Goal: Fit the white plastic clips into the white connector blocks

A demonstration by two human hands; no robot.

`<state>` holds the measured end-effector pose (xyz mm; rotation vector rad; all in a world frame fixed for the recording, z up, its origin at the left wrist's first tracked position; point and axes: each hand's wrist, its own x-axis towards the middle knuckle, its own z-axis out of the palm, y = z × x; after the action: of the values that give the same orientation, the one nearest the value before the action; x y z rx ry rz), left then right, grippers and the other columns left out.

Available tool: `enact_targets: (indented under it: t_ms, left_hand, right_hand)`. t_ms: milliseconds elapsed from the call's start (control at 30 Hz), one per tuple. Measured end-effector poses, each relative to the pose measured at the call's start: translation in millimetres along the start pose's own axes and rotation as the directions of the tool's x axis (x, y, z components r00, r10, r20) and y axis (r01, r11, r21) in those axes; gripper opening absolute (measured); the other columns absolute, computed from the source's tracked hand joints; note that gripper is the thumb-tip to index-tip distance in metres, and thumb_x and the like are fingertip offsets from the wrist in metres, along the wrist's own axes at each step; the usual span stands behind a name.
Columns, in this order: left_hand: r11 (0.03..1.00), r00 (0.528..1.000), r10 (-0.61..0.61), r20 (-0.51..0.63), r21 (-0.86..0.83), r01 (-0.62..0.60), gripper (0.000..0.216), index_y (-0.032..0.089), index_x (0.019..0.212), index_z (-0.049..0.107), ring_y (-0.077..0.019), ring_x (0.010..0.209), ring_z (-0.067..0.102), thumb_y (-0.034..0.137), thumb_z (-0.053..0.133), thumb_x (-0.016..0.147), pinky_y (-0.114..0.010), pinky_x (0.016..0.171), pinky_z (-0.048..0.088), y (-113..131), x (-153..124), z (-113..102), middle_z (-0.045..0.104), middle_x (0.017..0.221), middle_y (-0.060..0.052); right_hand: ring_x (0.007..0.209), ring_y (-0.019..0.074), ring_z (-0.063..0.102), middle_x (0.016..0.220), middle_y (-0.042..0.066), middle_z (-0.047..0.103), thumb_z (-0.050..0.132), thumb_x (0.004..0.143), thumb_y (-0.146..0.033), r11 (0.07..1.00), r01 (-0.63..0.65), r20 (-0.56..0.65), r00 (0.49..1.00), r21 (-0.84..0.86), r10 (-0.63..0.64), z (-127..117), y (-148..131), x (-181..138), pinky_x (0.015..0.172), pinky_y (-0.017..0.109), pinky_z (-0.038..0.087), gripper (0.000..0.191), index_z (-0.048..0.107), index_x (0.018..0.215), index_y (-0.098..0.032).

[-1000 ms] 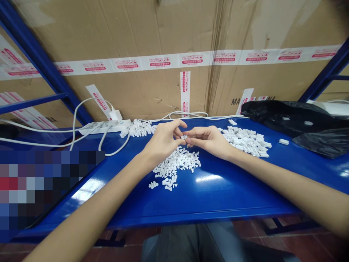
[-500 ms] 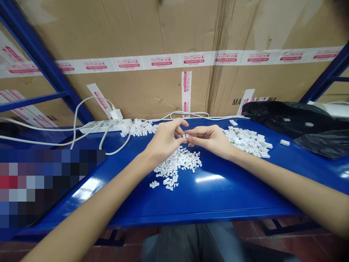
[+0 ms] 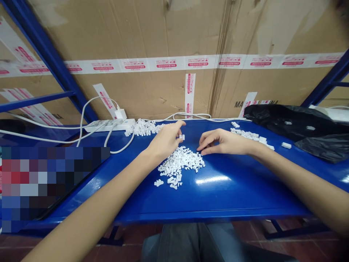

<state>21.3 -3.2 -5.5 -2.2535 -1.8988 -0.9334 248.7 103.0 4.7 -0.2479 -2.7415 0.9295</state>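
My left hand point(image 3: 165, 141) hovers just behind a loose pile of small white plastic parts point(image 3: 181, 163) on the blue table point(image 3: 218, 193). Its thumb and fingertips pinch one small white part point(image 3: 181, 137). My right hand point(image 3: 221, 142) lies low at the pile's right edge. Its fingers are stretched out to the left, tips touching the table by the outermost pieces, and nothing shows in them. The two hands are about a hand's width apart.
A second heap of white parts point(image 3: 143, 128) lies at the back by a white power strip point(image 3: 109, 125) with cables. A third heap point(image 3: 252, 135) sits behind my right wrist. Black plastic bags point(image 3: 294, 122) cover the right end. A taped cardboard box point(image 3: 174, 54) walls the back.
The hands, joined on one white part before, have separated. My right hand let go and dropped right to the pile's edge; the left keeps the part.
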Motion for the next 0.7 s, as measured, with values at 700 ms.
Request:
enact_targets:
  t_ms: [700]
  left_hand:
    - [0.991, 0.99, 0.108, 0.093, -0.094, -0.099, 0.048, 0.016, 0.129, 0.058, -0.0198, 0.092, 0.067, 0.005, 0.066, 0.083, -0.037, 0.088, 0.054, 4.2, -1.1, 5.5, 0.068, 0.097, -0.006]
  right_hand:
    - [0.075, 0.0168, 0.07, 0.082, 0.004, 0.076, 0.073, 0.086, -0.034, 0.968, -0.14, -0.07, 0.985, 0.206, 0.157, 3.3, -15.0, -3.3, 0.072, 0.031, 0.054, 0.018, 0.075, 0.09, -0.017]
